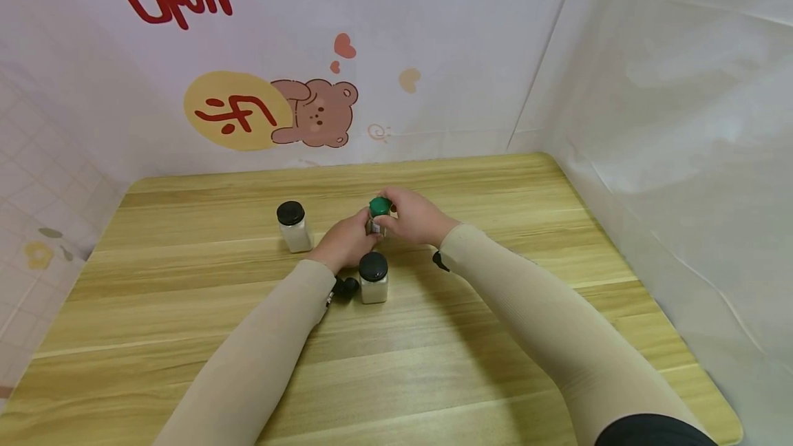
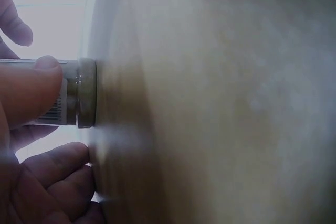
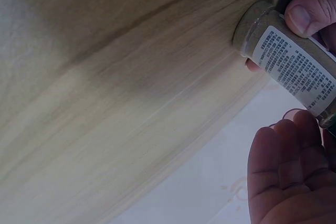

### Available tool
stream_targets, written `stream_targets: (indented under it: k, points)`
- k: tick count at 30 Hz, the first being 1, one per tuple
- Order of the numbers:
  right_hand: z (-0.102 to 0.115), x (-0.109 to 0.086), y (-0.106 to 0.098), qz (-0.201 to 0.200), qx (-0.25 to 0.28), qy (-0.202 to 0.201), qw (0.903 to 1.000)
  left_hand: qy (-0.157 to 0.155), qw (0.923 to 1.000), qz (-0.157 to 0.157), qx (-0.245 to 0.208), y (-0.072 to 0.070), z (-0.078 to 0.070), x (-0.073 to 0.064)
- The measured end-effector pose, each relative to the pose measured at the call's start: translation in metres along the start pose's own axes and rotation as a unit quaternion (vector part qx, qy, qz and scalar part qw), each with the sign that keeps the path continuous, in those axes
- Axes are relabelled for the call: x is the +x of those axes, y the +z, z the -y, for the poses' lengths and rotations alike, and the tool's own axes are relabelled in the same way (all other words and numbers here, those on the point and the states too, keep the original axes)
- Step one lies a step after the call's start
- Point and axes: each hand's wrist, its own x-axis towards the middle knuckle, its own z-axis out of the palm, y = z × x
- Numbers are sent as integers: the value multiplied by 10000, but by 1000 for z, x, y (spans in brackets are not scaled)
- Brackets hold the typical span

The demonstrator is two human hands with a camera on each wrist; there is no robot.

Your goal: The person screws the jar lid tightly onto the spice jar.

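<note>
A small spice jar (image 3: 294, 66) with a green lid (image 1: 380, 206) stands near the middle of the table, with brownish contents and a white printed label. My left hand (image 1: 347, 242) grips its body low down, the thumb (image 2: 37, 90) lying across the label side. From the right, my right hand (image 1: 420, 217) holds the green lid between thumb and fingers. Several of its other fingers (image 3: 286, 156) stretch beside the jar. In the left wrist view the jar's base (image 2: 88, 93) faces the wooden surface; whether it touches is hard to tell.
A black-lidded jar of pale contents (image 1: 374, 279) stands just in front of the left hand. Another black-lidded jar (image 1: 294, 227) is to its left. The wood-grain table (image 1: 204, 294) meets a printed white wall sheet (image 1: 464, 54) behind and another sheet (image 1: 681, 122) at right.
</note>
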Motion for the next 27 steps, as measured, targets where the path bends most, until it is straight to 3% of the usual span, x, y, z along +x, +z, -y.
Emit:
stream_targets:
  k: [27]
  points:
    - [0,0,1,13,-26,-26,10000,10,9999,50,121,-3,-2,0]
